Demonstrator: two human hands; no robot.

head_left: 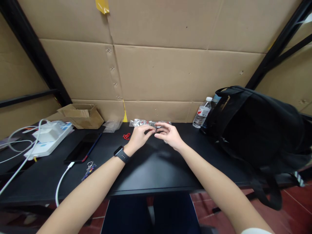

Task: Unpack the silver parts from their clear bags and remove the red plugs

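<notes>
Both hands meet above the middle of the black table, near its back edge. Between their fingertips is a small, thin dark object, seen edge-on and too small to name. My left hand, with a dark watch on the wrist, pinches it from the left. From the right, my right hand grips it with thumb and fingers. Behind the hands lie crinkled clear plastic packets, partly hidden by the fingers. A red cord rests on the table just left of my left hand.
To the left are a cardboard box, a white power strip with cables, a dark tablet and a keychain. A water bottle and a large black backpack stand right. Cardboard panels wall the back.
</notes>
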